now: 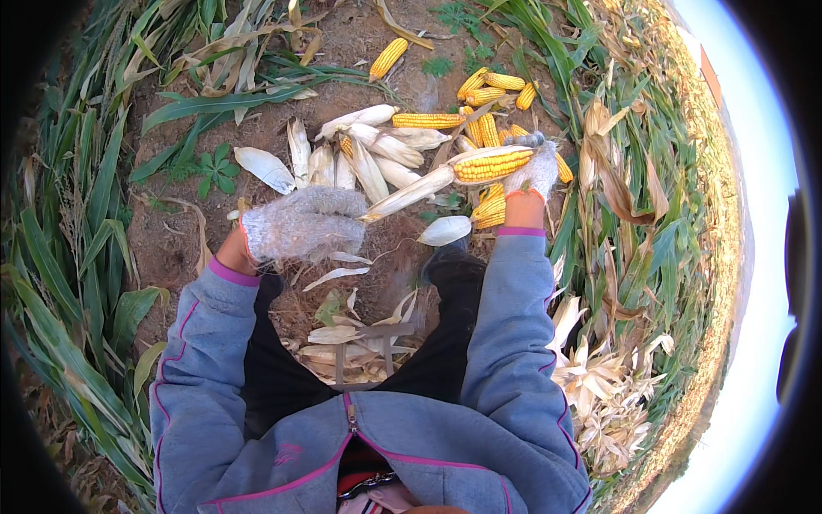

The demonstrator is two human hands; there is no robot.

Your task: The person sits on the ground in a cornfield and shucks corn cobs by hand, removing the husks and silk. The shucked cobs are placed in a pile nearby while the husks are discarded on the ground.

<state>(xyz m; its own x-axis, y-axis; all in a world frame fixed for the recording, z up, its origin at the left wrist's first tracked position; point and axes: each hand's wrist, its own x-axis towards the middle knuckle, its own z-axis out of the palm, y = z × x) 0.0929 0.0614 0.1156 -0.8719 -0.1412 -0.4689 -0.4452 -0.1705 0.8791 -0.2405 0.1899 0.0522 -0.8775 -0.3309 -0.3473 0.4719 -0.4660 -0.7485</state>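
My right hand (536, 172), in a whitish knit work glove, grips one end of a partly husked ear of corn (491, 166). Its yellow kernels show along the near side. Pale dry husk (411, 196) stretches from the ear down to my left hand (305, 221), whose fuzzy grey glove is closed around the husk's end. The left fingertips are hidden under the glove's back. Just beyond that hand lies a pile of ears still in their husks (366, 154). Bare yellow ears (481, 96) lie in a heap past my right hand, and others sit under it.
One bare ear (387, 59) lies apart on the soil. Loose husks (334, 335) cover the ground between my legs, around a small stool-like frame (388, 329). Green corn stalks (77, 244) line the left side, more stalks (636, 212) the right, with a husk heap (603, 392) near my right elbow.
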